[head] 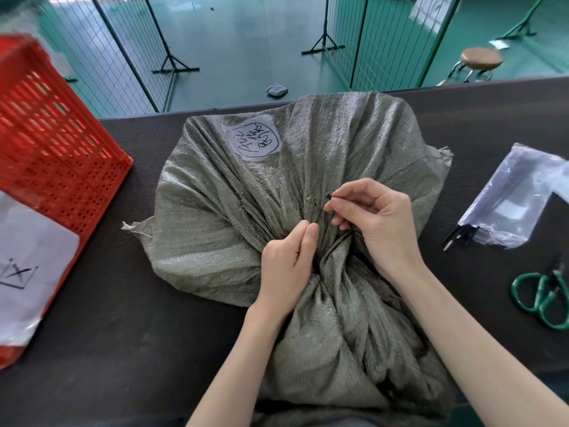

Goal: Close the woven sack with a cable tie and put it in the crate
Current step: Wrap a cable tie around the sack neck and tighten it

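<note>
A grey-green woven sack with a white handwritten label lies on the dark table, its neck bunched toward me. A thin black cable tie loops around the gathered neck. My left hand pinches one end of the tie against the bunched fabric. My right hand pinches the tie's head end between thumb and fingers just above the neck. The red slatted crate stands at the left of the table, with white paper sheets on its side.
A clear plastic bag with spare black cable ties lies at the right. Green-handled scissors lie nearer the right edge. Beyond the table are wire fence panels, a round stool and green floor.
</note>
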{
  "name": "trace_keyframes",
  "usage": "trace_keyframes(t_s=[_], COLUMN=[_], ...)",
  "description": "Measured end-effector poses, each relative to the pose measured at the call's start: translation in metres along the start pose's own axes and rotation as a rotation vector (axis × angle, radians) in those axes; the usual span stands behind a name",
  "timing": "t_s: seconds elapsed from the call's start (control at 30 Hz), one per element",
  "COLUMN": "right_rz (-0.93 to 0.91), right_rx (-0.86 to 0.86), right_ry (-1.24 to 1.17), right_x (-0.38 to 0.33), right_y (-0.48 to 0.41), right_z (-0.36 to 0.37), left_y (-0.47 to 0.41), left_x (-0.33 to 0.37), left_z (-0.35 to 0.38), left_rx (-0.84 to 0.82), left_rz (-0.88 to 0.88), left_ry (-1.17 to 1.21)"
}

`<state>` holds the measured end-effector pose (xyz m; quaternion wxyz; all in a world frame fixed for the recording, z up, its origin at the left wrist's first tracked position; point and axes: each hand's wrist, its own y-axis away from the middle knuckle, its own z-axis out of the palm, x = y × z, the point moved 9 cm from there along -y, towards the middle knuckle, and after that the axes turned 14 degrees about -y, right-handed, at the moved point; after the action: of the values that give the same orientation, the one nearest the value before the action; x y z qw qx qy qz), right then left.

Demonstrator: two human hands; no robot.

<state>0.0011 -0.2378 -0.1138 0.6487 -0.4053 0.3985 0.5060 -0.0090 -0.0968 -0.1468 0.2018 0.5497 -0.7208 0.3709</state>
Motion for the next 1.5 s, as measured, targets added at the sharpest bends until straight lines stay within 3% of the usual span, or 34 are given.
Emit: trace_keyframes(t_s=[1.5], right_rz=[-0.023], right_rx=[0.033], right_ry=[-0.031], right_x=[-0.0002], right_y=[0.0008], right_z=[-0.0044], left_y=[-0.0008], left_x=[-0.0008], left_z=[-0.0014], left_rx=[0.007], left_rz=[-0.005], left_ry=[0.009])
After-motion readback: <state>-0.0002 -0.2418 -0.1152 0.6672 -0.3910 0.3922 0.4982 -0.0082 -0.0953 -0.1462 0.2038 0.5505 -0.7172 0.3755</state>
